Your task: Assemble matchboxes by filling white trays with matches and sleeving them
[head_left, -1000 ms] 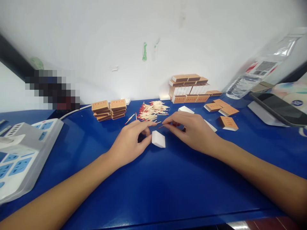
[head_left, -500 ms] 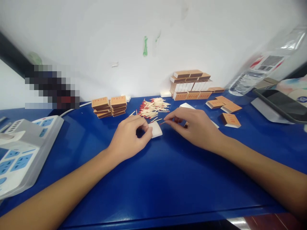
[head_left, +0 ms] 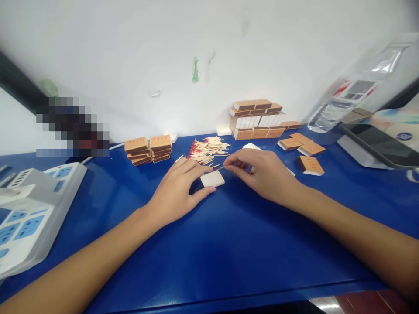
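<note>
A white tray [head_left: 212, 179] is pinched by the left hand [head_left: 178, 192]; matches [head_left: 220, 168] are pinched by the right hand [head_left: 262, 174]. Matches could be spilled if the tray is tipped.

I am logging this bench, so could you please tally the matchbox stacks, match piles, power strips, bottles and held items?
Matchbox stacks: 3
Match pile: 1
Power strip: 1
Plastic bottle: 1
White tray in the left hand grip: 1
Match in the right hand grip: 1
Total: 8
</note>
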A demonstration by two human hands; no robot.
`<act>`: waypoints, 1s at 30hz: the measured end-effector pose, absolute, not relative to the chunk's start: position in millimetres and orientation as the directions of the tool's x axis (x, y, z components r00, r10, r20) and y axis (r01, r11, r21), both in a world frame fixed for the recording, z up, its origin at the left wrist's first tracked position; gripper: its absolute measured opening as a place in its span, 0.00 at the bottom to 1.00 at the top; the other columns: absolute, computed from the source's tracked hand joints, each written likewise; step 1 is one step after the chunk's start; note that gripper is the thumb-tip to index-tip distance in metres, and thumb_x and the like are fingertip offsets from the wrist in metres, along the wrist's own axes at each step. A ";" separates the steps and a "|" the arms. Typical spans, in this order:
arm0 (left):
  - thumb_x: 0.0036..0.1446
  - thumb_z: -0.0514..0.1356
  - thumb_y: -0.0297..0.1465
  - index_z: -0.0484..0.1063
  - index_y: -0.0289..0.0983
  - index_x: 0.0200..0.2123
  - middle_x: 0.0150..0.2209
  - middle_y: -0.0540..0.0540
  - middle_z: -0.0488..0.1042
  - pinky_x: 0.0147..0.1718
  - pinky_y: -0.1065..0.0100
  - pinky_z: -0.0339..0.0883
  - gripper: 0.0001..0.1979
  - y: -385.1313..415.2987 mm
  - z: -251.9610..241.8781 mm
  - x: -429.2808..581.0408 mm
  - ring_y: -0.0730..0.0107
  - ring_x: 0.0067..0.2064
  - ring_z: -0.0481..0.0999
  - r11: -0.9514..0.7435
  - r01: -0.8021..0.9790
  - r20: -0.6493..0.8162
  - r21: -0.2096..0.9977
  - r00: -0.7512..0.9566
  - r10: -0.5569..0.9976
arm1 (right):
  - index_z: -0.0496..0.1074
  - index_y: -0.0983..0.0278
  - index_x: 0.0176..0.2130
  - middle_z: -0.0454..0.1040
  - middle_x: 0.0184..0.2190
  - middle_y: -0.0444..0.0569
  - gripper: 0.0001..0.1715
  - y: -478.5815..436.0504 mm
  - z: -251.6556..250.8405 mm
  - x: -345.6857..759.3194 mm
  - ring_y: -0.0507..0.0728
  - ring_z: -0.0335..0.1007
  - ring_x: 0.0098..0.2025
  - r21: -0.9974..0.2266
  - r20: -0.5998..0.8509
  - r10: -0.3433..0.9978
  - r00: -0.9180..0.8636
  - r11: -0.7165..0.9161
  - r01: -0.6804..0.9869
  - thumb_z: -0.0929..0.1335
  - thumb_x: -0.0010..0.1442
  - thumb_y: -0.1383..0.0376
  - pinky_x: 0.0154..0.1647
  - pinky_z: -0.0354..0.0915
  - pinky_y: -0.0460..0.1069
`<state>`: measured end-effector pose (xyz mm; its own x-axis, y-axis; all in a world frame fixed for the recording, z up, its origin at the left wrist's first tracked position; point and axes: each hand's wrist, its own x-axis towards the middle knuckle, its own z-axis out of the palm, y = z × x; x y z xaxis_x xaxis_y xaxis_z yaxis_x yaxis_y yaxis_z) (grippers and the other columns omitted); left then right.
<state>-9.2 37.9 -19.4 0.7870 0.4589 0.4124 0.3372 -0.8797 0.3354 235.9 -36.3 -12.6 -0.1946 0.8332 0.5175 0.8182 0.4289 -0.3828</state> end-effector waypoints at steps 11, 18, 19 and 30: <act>0.73 0.59 0.34 0.78 0.38 0.54 0.32 0.49 0.79 0.40 0.61 0.69 0.13 36.7 -15.6 -9.3 0.62 0.37 0.76 -0.777 0.472 0.380 0.417 0.686 0.621 | 0.78 0.59 0.40 0.83 0.35 0.46 0.05 -36.4 -12.2 237.7 0.57 0.76 0.33 -0.373 0.552 0.821 -0.147 0.401 0.836 0.70 0.70 0.67 0.36 0.70 0.53; 0.71 0.62 0.34 0.77 0.37 0.55 0.45 0.44 0.80 0.55 0.54 0.71 0.13 37.6 -20.4 -10.3 0.60 0.48 0.78 -0.840 0.385 0.455 0.384 0.713 0.534 | 0.79 0.60 0.42 0.82 0.35 0.46 0.06 -38.8 -10.7 231.8 0.55 0.76 0.34 -0.379 0.540 0.812 -0.221 0.469 0.798 0.70 0.69 0.70 0.35 0.70 0.50; 0.71 0.63 0.34 0.75 0.38 0.58 0.49 0.43 0.79 0.57 0.54 0.71 0.15 37.2 -20.1 -10.4 0.58 0.52 0.78 -0.845 0.385 0.463 0.371 0.712 0.528 | 0.80 0.60 0.43 0.82 0.36 0.46 0.07 -39.9 -10.5 230.3 0.55 0.77 0.35 -0.377 0.547 0.803 -0.234 0.487 0.788 0.70 0.69 0.70 0.35 0.70 0.50; 0.75 0.58 0.35 0.75 0.38 0.60 0.59 0.43 0.80 0.63 0.49 0.69 0.16 38.1 -23.2 -10.0 0.56 0.60 0.75 -0.898 0.272 0.403 0.347 0.821 0.405 | 0.80 0.62 0.43 0.83 0.35 0.46 0.05 -38.3 -12.5 229.2 0.55 0.78 0.38 -0.328 0.629 0.723 -0.285 0.579 0.746 0.72 0.70 0.70 0.39 0.71 0.50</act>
